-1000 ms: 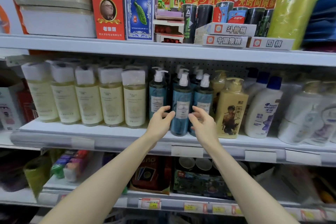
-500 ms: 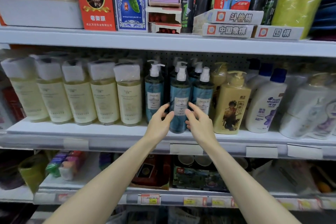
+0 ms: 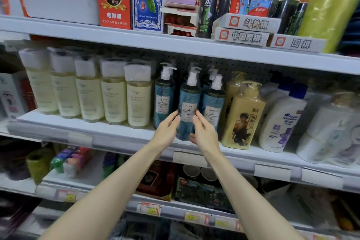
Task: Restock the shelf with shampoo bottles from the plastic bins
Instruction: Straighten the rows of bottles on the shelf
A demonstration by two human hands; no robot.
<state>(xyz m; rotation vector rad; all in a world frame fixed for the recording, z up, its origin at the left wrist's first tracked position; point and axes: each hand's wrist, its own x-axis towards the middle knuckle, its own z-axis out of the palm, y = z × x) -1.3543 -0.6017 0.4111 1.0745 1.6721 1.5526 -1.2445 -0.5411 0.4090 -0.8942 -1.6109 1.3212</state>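
Observation:
A blue pump shampoo bottle (image 3: 188, 101) stands upright near the front edge of the white middle shelf (image 3: 116, 138). My left hand (image 3: 165, 130) touches its left side with nearly straight fingers. My right hand (image 3: 204, 132) touches its right side, fingertips on the label and thumb low by the base. Matching blue bottles stand to its left (image 3: 163, 99) and right (image 3: 213, 103), with more behind. No plastic bin is in view.
Several pale yellow bottles (image 3: 114, 95) fill the shelf's left part. A yellow pump bottle (image 3: 243, 115) and white bottles (image 3: 280, 121) stand to the right. The upper shelf (image 3: 175, 45) hangs close above the pumps. Boxed goods (image 3: 155, 181) lie on the lower shelf.
Both hands have closed in from either side until they touch the middle blue bottle. The view has shifted slightly.

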